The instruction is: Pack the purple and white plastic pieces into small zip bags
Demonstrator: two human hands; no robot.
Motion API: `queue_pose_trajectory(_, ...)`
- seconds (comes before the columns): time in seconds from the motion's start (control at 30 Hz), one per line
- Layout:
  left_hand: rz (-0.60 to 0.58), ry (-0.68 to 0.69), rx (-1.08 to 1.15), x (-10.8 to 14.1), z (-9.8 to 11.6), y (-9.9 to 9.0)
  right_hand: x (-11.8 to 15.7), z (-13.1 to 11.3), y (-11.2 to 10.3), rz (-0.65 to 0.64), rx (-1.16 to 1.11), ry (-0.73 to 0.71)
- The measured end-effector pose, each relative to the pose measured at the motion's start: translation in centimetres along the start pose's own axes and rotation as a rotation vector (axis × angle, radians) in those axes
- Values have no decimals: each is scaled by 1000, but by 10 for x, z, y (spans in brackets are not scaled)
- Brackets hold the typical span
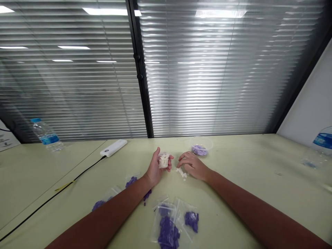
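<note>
Right now, the left hand (155, 170) half-curls around white pieces (163, 160), the right hand (193, 166) arches over loose white bits (182, 174) with any grip unclear, and purple-filled bags (168, 224) lie at bottom centre.

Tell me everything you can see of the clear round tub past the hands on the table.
The small round tub is clear plastic, with a wide rim and no lid in view. It stands upright near the table's far edge, just beyond the right hand, which isn't touching it. Pale purple granular bits lie in its bottom. Only the tabletop touches it.
</note>
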State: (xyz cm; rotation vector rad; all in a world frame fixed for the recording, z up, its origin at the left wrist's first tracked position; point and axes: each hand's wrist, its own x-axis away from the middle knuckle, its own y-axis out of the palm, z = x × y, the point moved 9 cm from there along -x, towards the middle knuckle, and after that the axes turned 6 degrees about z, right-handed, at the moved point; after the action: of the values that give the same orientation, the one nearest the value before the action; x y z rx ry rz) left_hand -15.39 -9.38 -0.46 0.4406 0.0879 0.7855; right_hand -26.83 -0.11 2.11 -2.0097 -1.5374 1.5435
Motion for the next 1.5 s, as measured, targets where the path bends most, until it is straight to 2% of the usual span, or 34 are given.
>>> queue_pose_trajectory(0.13, 0, 22, -11, -1, 0, 0, 2, 7, -9, 9, -100, 83)
queue_pose_trajectory(0.33, -13, 29, -12, -1, 2, 2, 16, 14, -4, -297, -118, 249)
queue_pose_trajectory(0.4, -11, 25, -11, -1, 2, 2, 18, 15, -2, -327, -108, 275)
queue_pose_trajectory(0.63, -21, 29, -21, -2, 1, 2, 11, 21, 1, -155, -142, 240)
queue_pose_trajectory(0.87, -22, 25, -18, -2, 0, 2, 13, 25, -4, -193, -156, 238)
queue_pose_trajectory(1.13, -28, 35, -28, 0, 1, 4, 8, 25, -3, -51, -190, 195)
queue_pose_trajectory(1.5, -12, 22, -39, -1, 0, 3, 6, 22, -1, -37, -271, 248)
